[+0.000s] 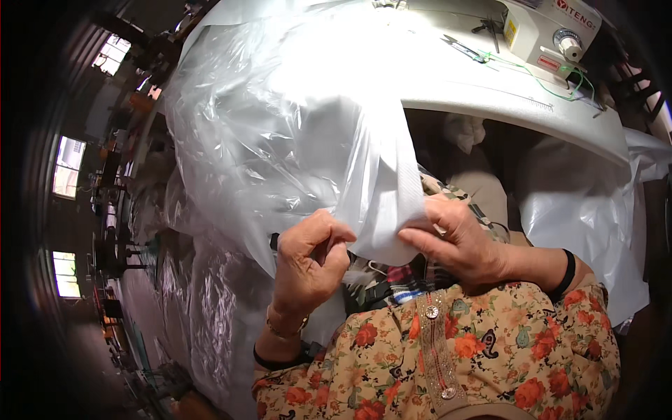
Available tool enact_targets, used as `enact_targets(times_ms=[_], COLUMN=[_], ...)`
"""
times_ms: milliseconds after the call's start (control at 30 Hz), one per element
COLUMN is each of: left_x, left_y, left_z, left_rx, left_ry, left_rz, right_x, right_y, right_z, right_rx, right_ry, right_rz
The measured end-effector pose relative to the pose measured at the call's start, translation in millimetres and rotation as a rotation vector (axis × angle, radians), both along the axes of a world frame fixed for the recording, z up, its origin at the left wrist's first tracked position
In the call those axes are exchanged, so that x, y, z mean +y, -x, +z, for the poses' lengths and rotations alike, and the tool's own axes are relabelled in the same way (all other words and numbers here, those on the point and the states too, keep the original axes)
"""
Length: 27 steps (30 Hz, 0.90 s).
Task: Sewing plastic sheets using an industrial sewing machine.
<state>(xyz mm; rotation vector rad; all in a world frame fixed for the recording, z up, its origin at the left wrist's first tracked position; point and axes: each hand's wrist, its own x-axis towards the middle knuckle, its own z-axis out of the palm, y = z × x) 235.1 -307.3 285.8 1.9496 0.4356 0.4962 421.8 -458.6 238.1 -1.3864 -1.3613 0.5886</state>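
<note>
A large sheet of thin, shiny translucent plastic [238, 140] drapes off the white sewing table toward my lap. Along its right side runs a white fabric-like strip [400, 168], folded near its lower end. My left hand [313, 259] is closed, thumb and fingers pinching the lower edge of the plastic. My right hand [458, 238] grips the end of the white strip, with the thumb on top and the other fingers partly hidden behind it. The two hands are a short way apart above my lap.
A white sewing machine [553, 35] stands on the table [504, 101] at the upper right. Small scissors-like snips [465, 49] and green thread [535, 73] lie beside it. More white plastic [584, 217] hangs at the right. Crumpled clear plastic [217, 301] lies at the lower left.
</note>
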Motion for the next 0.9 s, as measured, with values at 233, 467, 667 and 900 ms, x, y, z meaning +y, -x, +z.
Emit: enact_targets(times_ms=[233, 467, 667, 900], left_x=[-13.1, -18.4, -16.4, -13.8], left_y=[15.5, 23.7, 26.1, 27.1], left_z=[1.1, -13.7, -19.8, -23.3], left_rx=[-0.029, -0.020, 0.038, 0.090], left_ry=[-0.272, -0.158, -0.124, -0.100], left_rz=[0.068, 0.083, 0.047, 0.026], right_x=[23.1, 24.2, 29.2, 30.8], right_y=[37.0, 45.2, 44.7, 43.1], right_z=[10.5, 7.6, 4.5, 11.3], right_rx=[-0.189, -0.319, -0.502, -0.630], right_ry=[-0.054, 0.012, 0.041, 0.120], right_rz=[0.141, 0.205, 0.219, 0.273])
